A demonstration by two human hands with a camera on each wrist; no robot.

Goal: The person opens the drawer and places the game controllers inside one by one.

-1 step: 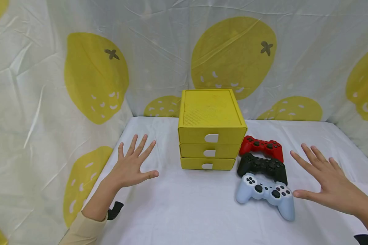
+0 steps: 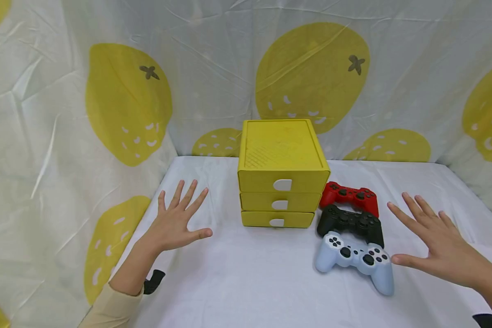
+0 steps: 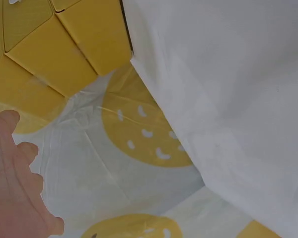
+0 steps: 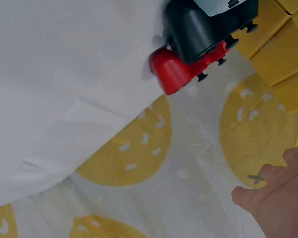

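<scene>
My left hand (image 2: 174, 225), fingers spread, is held over the left side of the white table and grips nothing. On the other side my right hand (image 2: 438, 246) is also spread and holds nothing, its thumb tip right by the light blue game controller (image 2: 356, 259). Behind that controller lie a black one (image 2: 350, 223) and a red one (image 2: 348, 196), overlapping in a row. A yellow drawer unit (image 2: 284, 177) stands between the hands, its three drawers closed, each with a white tab. In the right wrist view the red controller (image 4: 171, 72) and black controller (image 4: 191, 32) show.
A white cloth covers the table (image 2: 246, 273). Lemon-printed curtains (image 2: 213, 68) hang behind it and at both sides. A small black object (image 2: 153, 281) shows beside the left wrist, and another dark piece (image 2: 485, 320) near the right forearm.
</scene>
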